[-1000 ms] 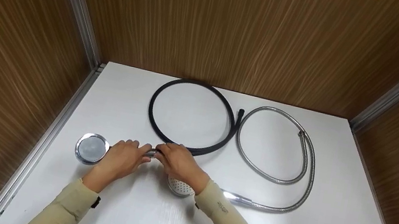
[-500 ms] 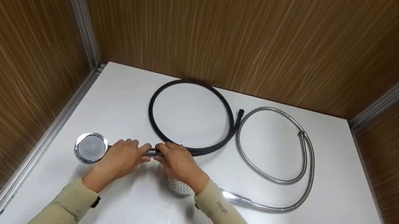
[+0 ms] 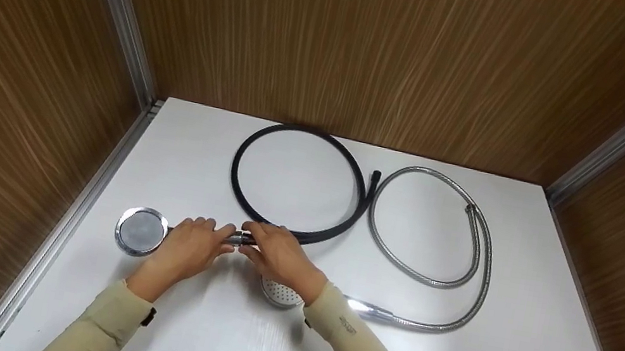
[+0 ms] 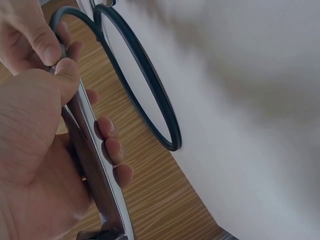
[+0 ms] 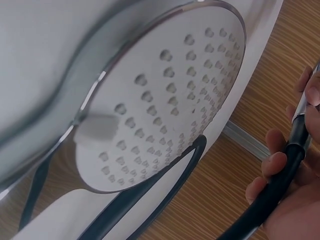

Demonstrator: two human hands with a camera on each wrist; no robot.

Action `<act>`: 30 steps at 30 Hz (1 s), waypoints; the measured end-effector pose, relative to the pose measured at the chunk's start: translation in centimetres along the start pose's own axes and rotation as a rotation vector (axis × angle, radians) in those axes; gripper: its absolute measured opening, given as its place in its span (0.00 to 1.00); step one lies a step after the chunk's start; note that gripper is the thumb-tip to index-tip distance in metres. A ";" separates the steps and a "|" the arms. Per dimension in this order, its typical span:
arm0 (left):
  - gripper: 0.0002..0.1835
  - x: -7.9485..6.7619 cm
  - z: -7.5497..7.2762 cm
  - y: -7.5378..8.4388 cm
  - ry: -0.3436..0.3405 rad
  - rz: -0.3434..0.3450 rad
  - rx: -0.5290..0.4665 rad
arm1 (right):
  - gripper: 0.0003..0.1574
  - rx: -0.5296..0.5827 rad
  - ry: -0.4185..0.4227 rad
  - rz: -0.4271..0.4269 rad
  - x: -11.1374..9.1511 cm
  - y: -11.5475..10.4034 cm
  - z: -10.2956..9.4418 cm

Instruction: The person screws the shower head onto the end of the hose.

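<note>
My left hand (image 3: 190,250) grips the chrome handle (image 4: 102,165) of a shower head whose round grey face (image 3: 142,231) shows at the left. Fingers wrap beneath the handle and the thumb lies along it near its end. Against that end, my right hand (image 3: 280,257) holds the end of the black hose (image 5: 280,187) between thumb and fingers. Hose and handle are in line and meet between the hands. Under the right wrist lies a second shower head (image 3: 280,293), its white nozzle face (image 5: 170,95) large in the right wrist view and partly hidden in the head view.
The rest of the black hose forms a loop (image 3: 236,165) at the back of the white table (image 3: 230,348). Right of it lies a coiled silver metal hose (image 3: 486,277), joined to the second shower head's chrome handle (image 3: 369,310). Wood-grain panels (image 3: 336,38) enclose the table.
The right hand's fingers have shifted slightly and loosened at the joint, so more of the hose end shows there. Left hand and shower head stay nearly in place.
</note>
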State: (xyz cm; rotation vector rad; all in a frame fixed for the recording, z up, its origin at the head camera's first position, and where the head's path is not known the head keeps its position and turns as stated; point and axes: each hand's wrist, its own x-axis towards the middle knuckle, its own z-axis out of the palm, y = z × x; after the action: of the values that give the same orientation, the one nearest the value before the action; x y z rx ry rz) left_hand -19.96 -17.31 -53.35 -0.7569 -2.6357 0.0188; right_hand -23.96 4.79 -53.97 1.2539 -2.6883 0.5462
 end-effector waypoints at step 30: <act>0.19 -0.4 0.1 -0.1 0.019 -0.010 -0.007 | 0.18 0.020 0.007 -0.002 0.1 -0.3 0.2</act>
State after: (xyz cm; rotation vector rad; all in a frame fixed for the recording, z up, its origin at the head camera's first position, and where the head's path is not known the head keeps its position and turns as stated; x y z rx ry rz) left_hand -19.73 -17.58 -53.61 -0.7430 -2.6223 -0.0001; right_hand -23.82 4.49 -54.07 1.2570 -2.6818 0.5773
